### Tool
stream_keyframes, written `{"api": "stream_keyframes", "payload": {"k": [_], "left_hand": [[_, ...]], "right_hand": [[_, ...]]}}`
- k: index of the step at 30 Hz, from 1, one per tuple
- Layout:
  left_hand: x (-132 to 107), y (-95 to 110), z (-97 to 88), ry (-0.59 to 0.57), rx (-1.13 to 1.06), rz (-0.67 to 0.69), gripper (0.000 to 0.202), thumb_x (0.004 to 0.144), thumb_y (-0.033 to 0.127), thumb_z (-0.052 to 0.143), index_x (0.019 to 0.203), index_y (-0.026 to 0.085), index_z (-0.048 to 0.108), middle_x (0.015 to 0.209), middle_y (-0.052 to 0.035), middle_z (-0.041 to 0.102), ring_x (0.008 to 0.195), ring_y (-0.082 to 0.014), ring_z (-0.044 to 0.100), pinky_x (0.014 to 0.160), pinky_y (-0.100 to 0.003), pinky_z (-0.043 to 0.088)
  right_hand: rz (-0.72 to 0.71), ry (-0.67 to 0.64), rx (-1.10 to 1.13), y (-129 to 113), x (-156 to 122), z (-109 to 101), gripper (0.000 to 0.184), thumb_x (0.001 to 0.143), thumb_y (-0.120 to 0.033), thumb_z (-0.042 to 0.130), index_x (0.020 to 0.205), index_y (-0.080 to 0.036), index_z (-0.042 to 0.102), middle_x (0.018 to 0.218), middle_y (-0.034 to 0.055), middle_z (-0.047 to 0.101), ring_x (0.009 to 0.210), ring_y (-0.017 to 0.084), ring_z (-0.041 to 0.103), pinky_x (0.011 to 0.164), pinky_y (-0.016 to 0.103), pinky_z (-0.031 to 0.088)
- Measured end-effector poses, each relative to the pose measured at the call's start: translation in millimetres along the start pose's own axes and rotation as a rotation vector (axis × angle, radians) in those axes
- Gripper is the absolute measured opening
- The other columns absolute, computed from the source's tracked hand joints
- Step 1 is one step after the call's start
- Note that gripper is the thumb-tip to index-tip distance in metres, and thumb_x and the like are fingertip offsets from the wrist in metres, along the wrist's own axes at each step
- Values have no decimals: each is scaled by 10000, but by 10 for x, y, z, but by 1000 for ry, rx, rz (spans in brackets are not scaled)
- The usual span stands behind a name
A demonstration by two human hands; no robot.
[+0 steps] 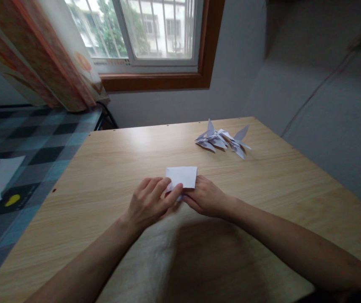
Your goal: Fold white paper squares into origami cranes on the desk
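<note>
A small folded piece of white paper is held between my two hands, just above the wooden table. My left hand grips its left side and lower edge, with the thumb pressed along the bottom. On the right, my right hand has its fingers behind the paper and its thumb near the lower edge. Part of the paper's lower side is hidden by my fingers. Beyond my hands, toward the back right of the table, lies a cluster of folded white paper shapes with pointed flaps.
The pale wooden table spreads out under both arms. At the left is a checkered cloth surface with white sheets on it. A barred window and a patterned curtain are behind; a cable runs along the right wall.
</note>
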State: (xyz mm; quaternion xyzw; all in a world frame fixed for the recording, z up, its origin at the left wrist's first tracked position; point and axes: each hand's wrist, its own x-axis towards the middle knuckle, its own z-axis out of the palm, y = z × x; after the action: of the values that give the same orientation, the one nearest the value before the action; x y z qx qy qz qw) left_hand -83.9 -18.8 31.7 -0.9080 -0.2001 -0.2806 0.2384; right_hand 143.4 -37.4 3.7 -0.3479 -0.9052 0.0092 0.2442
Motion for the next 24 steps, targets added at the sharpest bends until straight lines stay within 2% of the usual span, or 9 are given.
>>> {"api": "stream_keyframes", "payload": {"k": [2,4,7,10,13,16,20,24], "left_hand": [[-23,-4,-2,-11,-15,50,330,906,255,605,1205,378,534,1138,-34,678,1034,-233,642,843,-404,504],[-34,6,-2,-36,-67,97,326,907,259,614,1193,407,561,1222,-13,663,1147,-241,606,945,-435,484],[-26,16,-5,-93,-130,105,276,901,262,623,1164,339,598,1334,-17,630,1280,-249,531,1080,-454,413],[-11,-19,-20,-175,-102,46,195,884,287,612,1078,270,628,1440,-36,558,1385,-278,437,1160,-482,327],[-18,-99,-32,-236,-108,4,223,855,315,596,1059,234,638,1491,-70,503,1415,-316,396,1171,-513,302],[-44,-179,-21,-253,-141,26,262,834,282,599,1082,209,645,1492,-107,494,1394,-336,416,1153,-530,324],[-45,-218,12,-239,-83,50,151,869,224,609,1013,191,640,1434,-120,549,1324,-309,494,1111,-501,392],[19,-214,31,-210,-68,45,68,891,164,586,948,186,616,1342,-112,614,1265,-288,543,1038,-460,467]], "right_hand": [[-17,-2,50,18,-9,-19,260,896,-253,592,1122,-136,642,1168,173,692,1148,305,607,1033,489,470],[-34,8,109,44,-22,-31,319,891,-267,597,1171,-114,617,1229,198,664,1190,315,591,1035,493,473],[-19,7,166,83,-45,-38,295,898,-274,606,1147,-116,620,1216,198,667,1165,310,608,999,472,503],[8,-35,197,120,-65,-42,323,890,-290,647,1148,-99,611,1195,208,665,1127,309,622,980,465,514],[16,-59,239,150,-78,-53,276,898,-274,643,1110,-99,617,1174,205,662,1097,303,628,948,455,527],[43,-40,274,167,-85,-75,180,909,-217,600,1055,-115,622,1093,172,678,1019,279,643,890,418,540],[71,-24,312,168,-85,-101,172,885,-201,608,1047,-148,611,1033,129,685,963,255,644,867,385,533],[110,-6,338,163,-83,-91,177,911,-271,607,1039,-148,607,1016,129,688,933,249,651,838,372,533]]}}
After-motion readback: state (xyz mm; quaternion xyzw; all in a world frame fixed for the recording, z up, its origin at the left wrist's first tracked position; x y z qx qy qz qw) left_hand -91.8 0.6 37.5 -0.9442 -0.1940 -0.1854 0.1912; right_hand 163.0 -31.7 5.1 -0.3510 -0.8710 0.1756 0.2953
